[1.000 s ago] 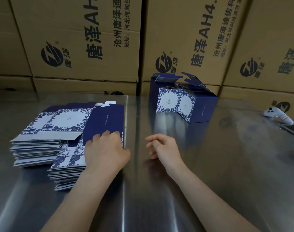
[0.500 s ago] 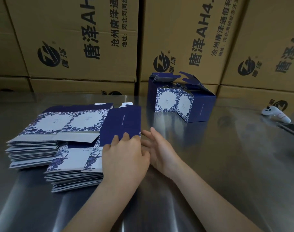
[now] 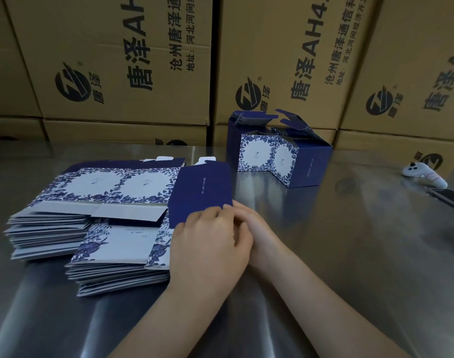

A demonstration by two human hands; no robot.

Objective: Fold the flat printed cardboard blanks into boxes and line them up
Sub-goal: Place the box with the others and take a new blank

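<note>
To the far left of the near stack (image 3: 117,275) sits a second stack (image 3: 47,226), both of flat blanks lying on the steel table (image 3: 350,254). The blank (image 3: 202,192) in hand lies half off the near stack's right edge, navy panel up. The left hand (image 3: 208,244) has its fingers together and curled over that panel's near edge; the thumb is hidden. Right of the near stack, tucked against the left hand, the right hand (image 3: 257,236) reaches to the blank's near corner, but I cannot tell whether its fingers grip or only touch. The step looks like pulling one blank free to open it. I would make sure only a single sheet comes away, keep the stack from skewing, then press along the printed creases rather than across the panels. Further right and behind, the boxes (image 3: 285,156) stand already folded, top flaps up; their insides cannot be seen from here. Behind everything, brown cartons (image 3: 285,47) are stacked shut. Far right of the near stack lie a white controller (image 3: 425,175) and a phone (image 3: 450,200).
</note>
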